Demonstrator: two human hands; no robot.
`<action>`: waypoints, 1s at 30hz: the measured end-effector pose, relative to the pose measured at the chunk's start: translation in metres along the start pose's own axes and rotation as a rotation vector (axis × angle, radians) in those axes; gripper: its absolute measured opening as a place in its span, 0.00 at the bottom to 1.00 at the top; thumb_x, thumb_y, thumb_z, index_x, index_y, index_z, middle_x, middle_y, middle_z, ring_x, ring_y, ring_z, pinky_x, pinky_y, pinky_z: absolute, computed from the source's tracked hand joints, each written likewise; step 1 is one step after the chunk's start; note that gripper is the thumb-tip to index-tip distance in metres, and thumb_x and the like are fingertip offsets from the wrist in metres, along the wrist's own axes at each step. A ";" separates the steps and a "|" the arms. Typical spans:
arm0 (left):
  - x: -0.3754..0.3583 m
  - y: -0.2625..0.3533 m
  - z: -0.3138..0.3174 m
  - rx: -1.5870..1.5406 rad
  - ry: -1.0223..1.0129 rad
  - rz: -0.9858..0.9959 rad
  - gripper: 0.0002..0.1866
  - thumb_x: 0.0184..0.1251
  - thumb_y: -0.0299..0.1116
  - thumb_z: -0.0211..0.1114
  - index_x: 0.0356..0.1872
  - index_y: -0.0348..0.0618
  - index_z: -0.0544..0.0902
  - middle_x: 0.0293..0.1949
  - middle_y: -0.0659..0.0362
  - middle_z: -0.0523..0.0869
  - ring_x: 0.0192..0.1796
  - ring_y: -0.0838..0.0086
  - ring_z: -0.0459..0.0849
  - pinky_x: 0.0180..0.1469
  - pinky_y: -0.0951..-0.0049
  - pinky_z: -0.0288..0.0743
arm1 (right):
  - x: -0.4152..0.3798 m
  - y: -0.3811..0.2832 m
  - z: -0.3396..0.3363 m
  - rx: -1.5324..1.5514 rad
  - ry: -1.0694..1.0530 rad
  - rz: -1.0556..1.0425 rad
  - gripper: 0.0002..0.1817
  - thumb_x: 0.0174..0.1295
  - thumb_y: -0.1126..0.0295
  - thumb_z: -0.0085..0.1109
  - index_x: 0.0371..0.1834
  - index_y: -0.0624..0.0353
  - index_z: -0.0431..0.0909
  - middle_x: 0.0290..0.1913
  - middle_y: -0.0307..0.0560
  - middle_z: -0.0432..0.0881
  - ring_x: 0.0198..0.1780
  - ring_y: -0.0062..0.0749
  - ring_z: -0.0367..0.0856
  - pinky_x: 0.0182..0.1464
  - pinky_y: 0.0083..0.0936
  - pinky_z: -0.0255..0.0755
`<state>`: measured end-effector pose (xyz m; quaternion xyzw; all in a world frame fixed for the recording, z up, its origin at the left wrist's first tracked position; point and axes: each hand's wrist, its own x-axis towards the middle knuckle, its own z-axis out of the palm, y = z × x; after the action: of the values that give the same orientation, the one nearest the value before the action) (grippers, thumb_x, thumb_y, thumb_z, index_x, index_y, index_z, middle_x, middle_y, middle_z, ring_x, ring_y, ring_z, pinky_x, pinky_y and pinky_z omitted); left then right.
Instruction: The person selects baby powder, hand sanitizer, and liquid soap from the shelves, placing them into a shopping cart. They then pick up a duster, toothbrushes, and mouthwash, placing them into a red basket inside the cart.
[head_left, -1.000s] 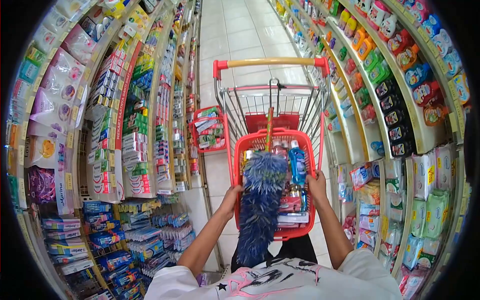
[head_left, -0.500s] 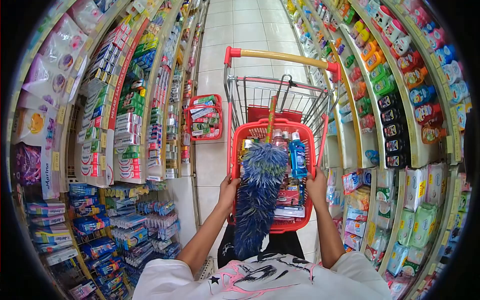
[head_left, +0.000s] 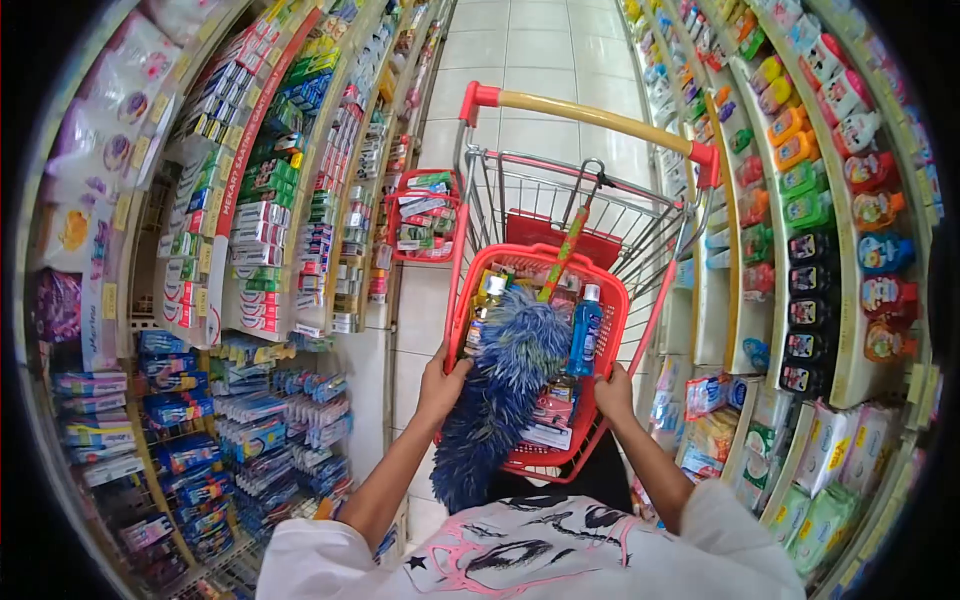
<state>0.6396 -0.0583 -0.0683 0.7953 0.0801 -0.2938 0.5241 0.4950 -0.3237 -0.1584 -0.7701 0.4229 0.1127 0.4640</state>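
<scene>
A shopping cart stands in front of me, its yellow push handle at the far end. Both my left hand and my right hand are closed round the cart's red side rails, close against the basket. Between them, a red shopping basket sits in the cart. Across it lies a fluffy blue duster, its patterned green handle pointing away and its end hanging toward my left. Beside the duster are a blue bottle and a yellow-capped bottle. The duster hides much of the basket's contents.
A smaller red basket holding boxed goods is at the left shelf, close to the cart. Toothpaste shelves and hanging toothbrush packs line the left. Bottle shelves and wipes packs line the right. White tiled floor runs between.
The cart has turned slightly, its yellow handle shifting right in view. My hands and the basket have shifted left, and the duster's near end has swung left. The smaller basket now appears nearer the cart.
</scene>
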 end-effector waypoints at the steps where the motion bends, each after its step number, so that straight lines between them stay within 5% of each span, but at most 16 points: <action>1: -0.001 0.000 0.002 -0.074 -0.028 -0.048 0.32 0.62 0.30 0.62 0.66 0.26 0.64 0.47 0.57 0.81 0.45 0.78 0.77 0.51 0.78 0.70 | 0.003 0.007 0.017 0.270 0.074 0.045 0.23 0.54 0.72 0.56 0.53 0.71 0.74 0.45 0.67 0.82 0.50 0.55 0.81 0.52 0.40 0.73; 2: -0.006 0.000 0.009 -0.060 -0.029 -0.081 0.32 0.62 0.30 0.62 0.66 0.26 0.64 0.47 0.57 0.81 0.45 0.78 0.77 0.51 0.78 0.70 | 0.000 0.013 0.024 0.523 0.153 0.100 0.25 0.52 0.72 0.56 0.56 0.71 0.72 0.49 0.66 0.81 0.53 0.51 0.80 0.54 0.38 0.72; 4: -0.011 0.002 0.015 -0.063 -0.010 -0.085 0.30 0.62 0.34 0.63 0.65 0.31 0.69 0.47 0.55 0.83 0.51 0.71 0.79 0.57 0.75 0.69 | 0.011 0.004 0.025 0.520 0.031 0.315 0.33 0.49 0.74 0.55 0.62 0.71 0.66 0.54 0.61 0.78 0.55 0.45 0.78 0.56 0.33 0.70; 6: -0.010 -0.003 0.021 -0.046 0.030 -0.130 0.35 0.62 0.34 0.63 0.68 0.32 0.64 0.51 0.53 0.81 0.54 0.69 0.79 0.60 0.73 0.68 | 0.019 -0.009 0.029 0.777 0.166 0.406 0.08 0.51 0.79 0.51 0.35 0.63 0.73 0.31 0.41 0.77 0.33 0.29 0.73 0.38 0.26 0.67; 11: 0.002 0.007 0.035 -0.051 -0.027 -0.175 0.39 0.59 0.35 0.65 0.69 0.29 0.59 0.57 0.47 0.78 0.58 0.65 0.76 0.62 0.70 0.66 | 0.023 -0.016 0.034 0.713 0.238 0.604 0.08 0.45 0.80 0.49 0.30 0.61 0.73 0.27 0.42 0.74 0.30 0.30 0.72 0.35 0.28 0.66; 13: 0.014 -0.007 0.042 0.017 0.019 -0.116 0.35 0.58 0.34 0.65 0.65 0.29 0.64 0.53 0.47 0.80 0.55 0.64 0.78 0.60 0.69 0.68 | 0.030 -0.012 0.030 0.801 0.102 0.584 0.22 0.44 0.78 0.49 0.48 0.69 0.74 0.39 0.49 0.79 0.36 0.34 0.78 0.40 0.32 0.73; 17: 0.037 -0.046 0.054 -0.088 0.044 -0.076 0.33 0.57 0.35 0.65 0.63 0.32 0.67 0.51 0.48 0.81 0.54 0.63 0.79 0.58 0.68 0.70 | 0.042 0.008 0.045 0.786 0.145 0.579 0.10 0.45 0.78 0.49 0.32 0.64 0.75 0.30 0.46 0.78 0.29 0.31 0.75 0.34 0.31 0.70; 24: 0.069 -0.075 0.072 -0.037 0.189 -0.234 0.28 0.59 0.39 0.64 0.58 0.35 0.71 0.46 0.49 0.83 0.48 0.64 0.81 0.53 0.69 0.71 | 0.054 0.009 0.051 0.757 0.199 0.667 0.10 0.47 0.77 0.51 0.34 0.66 0.76 0.31 0.46 0.78 0.30 0.33 0.76 0.36 0.32 0.71; 26: 0.082 -0.092 0.073 0.048 0.209 -0.200 0.28 0.62 0.37 0.62 0.61 0.34 0.69 0.35 0.57 0.80 0.35 0.74 0.78 0.41 0.75 0.72 | 0.057 0.016 0.058 0.732 0.205 0.589 0.06 0.45 0.77 0.51 0.27 0.60 0.75 0.28 0.42 0.76 0.31 0.30 0.74 0.34 0.30 0.67; 28: 0.098 -0.115 0.074 0.117 0.231 -0.160 0.26 0.64 0.38 0.62 0.59 0.34 0.71 0.31 0.56 0.82 0.31 0.73 0.79 0.36 0.73 0.73 | 0.070 0.049 0.075 0.710 0.272 0.539 0.07 0.46 0.77 0.52 0.30 0.61 0.76 0.29 0.42 0.77 0.30 0.28 0.73 0.35 0.28 0.67; 30: 0.105 -0.107 0.076 0.144 0.235 -0.156 0.22 0.64 0.42 0.62 0.53 0.37 0.76 0.39 0.47 0.84 0.42 0.62 0.83 0.49 0.66 0.74 | 0.072 0.039 0.070 0.696 0.182 0.502 0.11 0.47 0.76 0.52 0.36 0.63 0.75 0.30 0.44 0.77 0.33 0.31 0.74 0.37 0.29 0.68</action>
<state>0.6494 -0.0970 -0.2309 0.8511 0.1811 -0.2435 0.4285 0.5252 -0.3147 -0.2607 -0.4481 0.6489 0.0046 0.6149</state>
